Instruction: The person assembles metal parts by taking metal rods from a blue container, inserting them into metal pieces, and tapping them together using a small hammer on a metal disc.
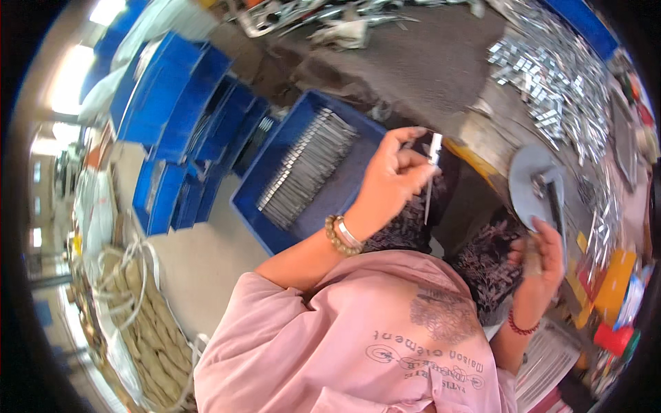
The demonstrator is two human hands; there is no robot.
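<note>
Workbench [427,62]: grey surface across the far side, with scrap metal along its far edge.
Loose pile [551,76]: a wide heap of small shiny metal pieces at far right, unsorted; by the look of it, most of the work is still waiting here.
Blue tray [275,165]: open bin at centre left, holding neat rows of thin metal strips [306,165] along its far-left part; much of its floor is still bare, so I judge it far from full.
Stacked blue bins [172,103]: tilted stack at far left; contents mostly hidden.
Round metal plate [533,186]: grey disc at right with a dark fixture on it, just far of the right hand.
Left hand [396,179]: raised at centre, fingers pinched round a thin metal strip [432,168] that hangs downward over the lap.
Right hand [544,258]: near right, fingers curled at the plate's near edge; whether it grips anything I cannot tell.
</note>
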